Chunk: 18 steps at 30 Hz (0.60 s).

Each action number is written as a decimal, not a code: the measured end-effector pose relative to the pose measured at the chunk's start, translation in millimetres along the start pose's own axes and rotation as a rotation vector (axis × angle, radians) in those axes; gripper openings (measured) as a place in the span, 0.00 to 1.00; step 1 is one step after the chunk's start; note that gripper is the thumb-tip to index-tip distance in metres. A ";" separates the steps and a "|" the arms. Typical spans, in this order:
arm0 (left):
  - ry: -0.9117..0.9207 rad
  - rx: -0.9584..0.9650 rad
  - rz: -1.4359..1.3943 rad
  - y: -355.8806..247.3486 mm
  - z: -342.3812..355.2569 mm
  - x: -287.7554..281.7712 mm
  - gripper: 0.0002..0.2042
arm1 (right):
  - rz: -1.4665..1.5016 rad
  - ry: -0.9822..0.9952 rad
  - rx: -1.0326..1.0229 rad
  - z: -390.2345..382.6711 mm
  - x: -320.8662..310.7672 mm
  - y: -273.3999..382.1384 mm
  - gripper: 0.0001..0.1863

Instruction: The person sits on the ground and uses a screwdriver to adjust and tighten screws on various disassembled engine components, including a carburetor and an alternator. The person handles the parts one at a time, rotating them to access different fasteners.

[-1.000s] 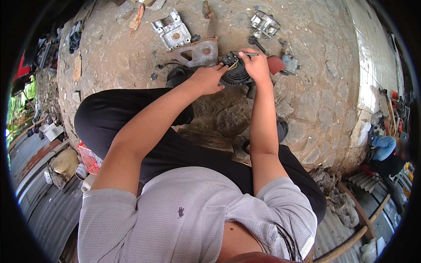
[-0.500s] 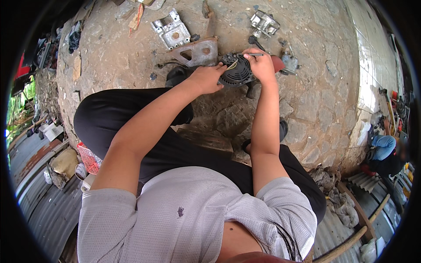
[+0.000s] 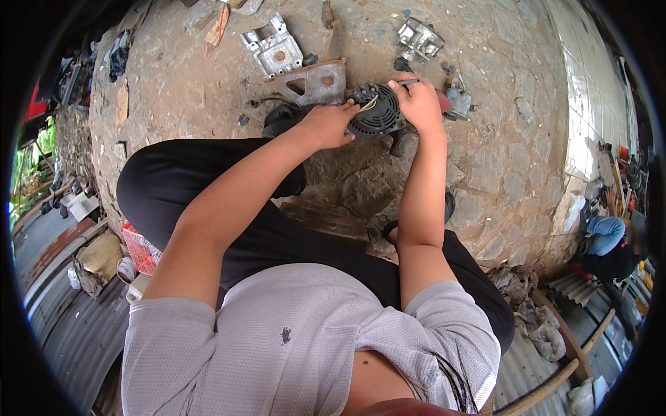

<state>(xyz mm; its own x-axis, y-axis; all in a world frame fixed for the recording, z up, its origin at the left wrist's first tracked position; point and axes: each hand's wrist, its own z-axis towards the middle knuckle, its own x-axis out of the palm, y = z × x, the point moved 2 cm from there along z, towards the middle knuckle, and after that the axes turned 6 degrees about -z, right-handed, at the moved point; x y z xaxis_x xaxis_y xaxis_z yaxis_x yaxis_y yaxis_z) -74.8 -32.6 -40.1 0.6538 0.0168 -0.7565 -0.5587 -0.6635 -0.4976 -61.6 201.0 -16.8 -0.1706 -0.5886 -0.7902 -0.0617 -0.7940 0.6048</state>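
Note:
A round black slotted housing (image 3: 380, 119), which looks like an alternator, sits on the ground beyond my legs. Pale yellow wires run across its face. My left hand (image 3: 329, 125) grips its left edge, fingertips on the rim near the wires. At the housing's upper right, my right hand (image 3: 419, 104) is closed around a slim dark metal tool (image 3: 409, 82). Most of that tool is hidden by the fingers, so its kind does not show. A dull red part (image 3: 443, 102) shows just right of my right hand.
Beyond the housing lie a rusty metal bracket (image 3: 320, 82), a silver cast plate (image 3: 275, 50) and a silver cast part (image 3: 420, 39). A small metal part (image 3: 459, 101) lies to the right. A red mesh basket (image 3: 141, 249) stands left of my leg. Far right, another person (image 3: 610, 239) crouches.
My right hand has moved slightly right and toward me with the tool, away from the housing's top. My left hand stays on the housing.

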 end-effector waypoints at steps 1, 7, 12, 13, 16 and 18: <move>-0.005 0.002 0.005 0.2 1.2 0.2 0.40 | 0.052 0.014 -0.026 0.0 2.3 -3.9 0.11; 0.008 -0.013 -0.004 -1.7 2.2 -1.0 0.40 | 0.172 0.031 -0.029 -2.3 23.9 -12.6 0.09; 0.019 -0.018 -0.007 -2.2 3.3 -1.0 0.39 | 0.162 0.022 0.100 -2.6 40.1 -20.9 0.11; 0.016 -0.020 -0.008 -2.5 2.1 -1.2 0.39 | 0.171 0.019 0.092 -2.2 39.7 -19.2 0.11; 0.019 -0.026 -0.009 -2.9 1.3 -2.8 0.39 | 0.203 0.030 0.091 -2.2 36.1 -14.9 0.12; 0.020 -0.030 -0.006 -2.9 0.6 -3.3 0.39 | 0.231 0.065 0.124 -1.3 32.8 -11.5 0.12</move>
<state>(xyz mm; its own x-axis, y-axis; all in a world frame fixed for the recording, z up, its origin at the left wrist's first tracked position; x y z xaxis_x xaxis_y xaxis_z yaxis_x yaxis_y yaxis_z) -75.6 -30.3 -36.4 0.6671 0.0060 -0.7450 -0.5395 -0.6856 -0.4887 -65.2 190.6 -49.8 -0.1308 -0.7639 -0.6320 -0.1495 -0.6150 0.7742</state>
